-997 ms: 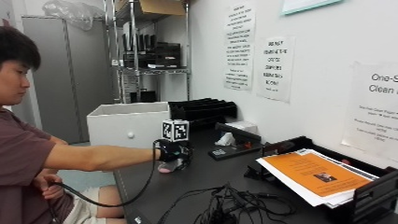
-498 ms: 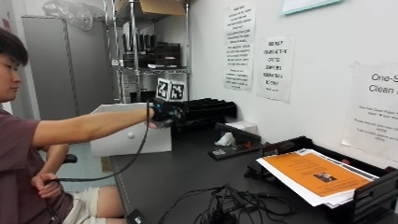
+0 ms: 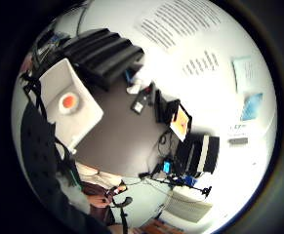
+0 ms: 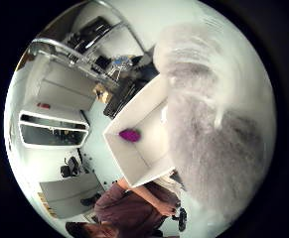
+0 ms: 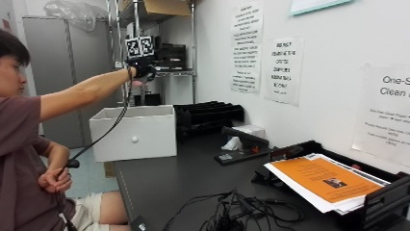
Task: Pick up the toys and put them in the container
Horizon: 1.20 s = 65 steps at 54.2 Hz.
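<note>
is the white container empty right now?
No: the little finger side palm view shows an orange toy lying inside the white container, and the thumb side palm view shows a purple toy in it too.

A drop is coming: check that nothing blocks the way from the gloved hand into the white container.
Nothing visible blocks it. The right hand hangs over the white container, whose top is open, with only air between. Inside lie a purple toy and an orange toy. A grey fuzzy thing sits close to the palm.
</note>
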{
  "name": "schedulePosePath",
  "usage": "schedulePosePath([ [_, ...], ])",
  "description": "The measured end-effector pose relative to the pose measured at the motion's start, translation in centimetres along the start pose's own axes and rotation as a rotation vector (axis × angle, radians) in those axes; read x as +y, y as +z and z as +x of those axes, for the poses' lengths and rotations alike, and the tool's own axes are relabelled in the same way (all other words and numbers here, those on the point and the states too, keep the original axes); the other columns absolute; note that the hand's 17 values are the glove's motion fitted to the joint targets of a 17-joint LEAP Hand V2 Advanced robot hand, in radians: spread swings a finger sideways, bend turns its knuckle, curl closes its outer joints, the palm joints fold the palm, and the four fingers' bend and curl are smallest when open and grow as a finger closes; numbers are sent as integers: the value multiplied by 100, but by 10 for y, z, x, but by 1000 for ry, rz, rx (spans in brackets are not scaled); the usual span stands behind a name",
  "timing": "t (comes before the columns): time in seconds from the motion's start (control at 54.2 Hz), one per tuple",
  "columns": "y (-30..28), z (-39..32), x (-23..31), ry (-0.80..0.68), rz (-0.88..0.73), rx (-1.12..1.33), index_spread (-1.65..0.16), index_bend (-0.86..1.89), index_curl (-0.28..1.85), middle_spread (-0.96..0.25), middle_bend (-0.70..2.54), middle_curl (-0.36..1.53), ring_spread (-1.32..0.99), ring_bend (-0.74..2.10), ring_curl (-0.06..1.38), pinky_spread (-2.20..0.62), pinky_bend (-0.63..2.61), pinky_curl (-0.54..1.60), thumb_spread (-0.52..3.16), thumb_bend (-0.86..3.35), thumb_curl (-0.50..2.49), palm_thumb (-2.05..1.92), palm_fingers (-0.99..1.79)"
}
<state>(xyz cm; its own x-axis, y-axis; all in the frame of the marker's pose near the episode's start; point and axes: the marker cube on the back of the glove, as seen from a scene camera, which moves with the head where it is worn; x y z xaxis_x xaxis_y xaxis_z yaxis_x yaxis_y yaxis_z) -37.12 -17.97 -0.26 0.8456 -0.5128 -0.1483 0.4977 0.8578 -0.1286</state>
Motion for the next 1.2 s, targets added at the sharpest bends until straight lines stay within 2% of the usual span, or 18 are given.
schedulePosePath([
  [0.166,13,-42,4,-153,109,-122,-22,94,85,-26,107,83,-28,136,61,-34,115,57,68,5,83,61,103],
  [0.24,31,-68,-3,-283,97,-117,-22,93,87,-26,106,84,-28,137,61,-34,115,57,68,3,84,61,103],
  [0.314,53,-85,-8,-322,75,-115,-23,91,89,-26,106,85,-28,136,61,-34,116,58,68,2,86,61,102],
  [0.443,93,-94,-8,-349,-61,-86,-23,88,92,-27,103,86,-28,136,60,-35,118,59,69,0,88,61,100],
  [0.498,108,-94,-6,-296,-208,-62,-23,87,94,-26,102,86,-28,137,60,-34,118,59,69,0,89,61,99],
  [0.572,127,-89,0,-184,-486,-21,-23,66,91,-27,85,81,-28,133,59,-36,120,59,85,-9,80,43,68],
  [0.591,128,-88,0,-173,-516,-21,-24,50,87,-27,69,77,-28,127,57,-35,127,60,91,-16,75,28,29],
  [0.609,129,-87,1,-166,-527,-24,-23,46,89,-27,65,76,-27,127,60,-33,131,63,94,-13,72,24,12],
  [0.627,129,-87,1,-163,-522,-29,-23,34,85,-22,50,72,-21,111,58,-24,130,64,96,-15,69,17,-44],
  [0.664,125,-84,0,-177,-479,-38,-24,20,77,-17,38,65,-15,91,52,-18,129,61,99,-12,65,9,-61],
  [0.738,113,-82,-3,-212,-351,-83,-25,6,58,-11,20,56,-9,64,38,-10,119,52,105,-7,59,1,-52],
  [0.849,99,-73,2,-228,-291,-79,-25,8,48,-7,11,48,-4,47,29,-2,102,44,111,-4,52,-2,-40],
  [0.867,98,-72,3,-228,-285,-77,-25,14,49,-5,-5,43,-3,50,30,-2,103,45,112,-4,51,-2,-45],
  [0.886,96,-71,4,-230,-280,-75,-24,7,46,-6,10,45,-3,45,28,-1,101,43,113,-3,51,-2,-38],
  [0.904,95,-69,5,-234,-277,-72,-25,14,47,-4,-5,40,-2,48,29,-1,100,43,114,-3,50,-2,-42],
  [0.923,94,-68,6,-244,-274,-69,-24,10,45,-6,10,42,-2,43,28,0,95,41,115,-3,49,-2,-36],
  [0.978,91,-65,9,-267,-264,-71,-24,10,42,-5,10,39,-1,40,27,1,91,40,116,-3,47,-2,-32],
  [1.2,84,-44,22,-209,-257,-67,-24,12,35,-5,10,31,0,33,26,3,80,35,122,-2,40,-1,-25],
])
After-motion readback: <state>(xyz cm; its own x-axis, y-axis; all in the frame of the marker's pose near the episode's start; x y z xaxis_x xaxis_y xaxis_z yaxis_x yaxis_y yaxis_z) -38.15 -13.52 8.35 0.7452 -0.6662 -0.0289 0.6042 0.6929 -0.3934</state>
